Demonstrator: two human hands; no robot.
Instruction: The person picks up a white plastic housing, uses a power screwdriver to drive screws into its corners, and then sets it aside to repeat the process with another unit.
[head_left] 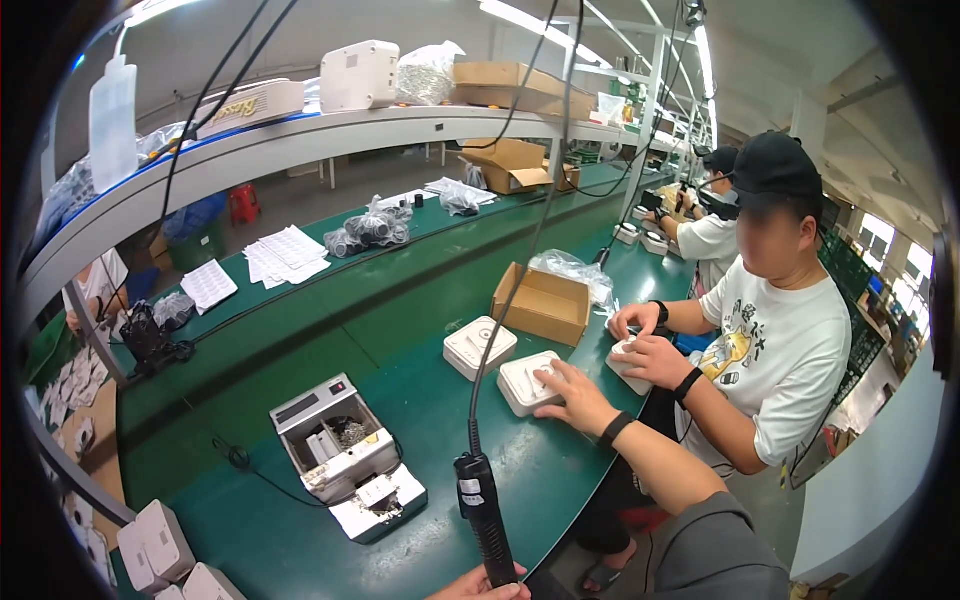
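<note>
A black electric screwdriver [482, 510] hangs on a cable near the front edge of the bench. My left hand [485, 584] is closed round its lower end, partly cut off by the lower edge of the view. My right hand [577, 398], with a black band at the wrist, reaches across to a white plastic housing [522, 386]. Its fingers are apart and rest on the housing's top and near side. Just behind and to the left lies a second white housing [480, 346] with a round recess on top.
A screw feeder [335, 440] with loose screws stands on the green bench [250, 530]. An open cardboard box [543, 303] lies beyond the housings. More white housings [155, 545] are stacked at lower left. At right, a co-worker [770, 330] handles another white housing [628, 365].
</note>
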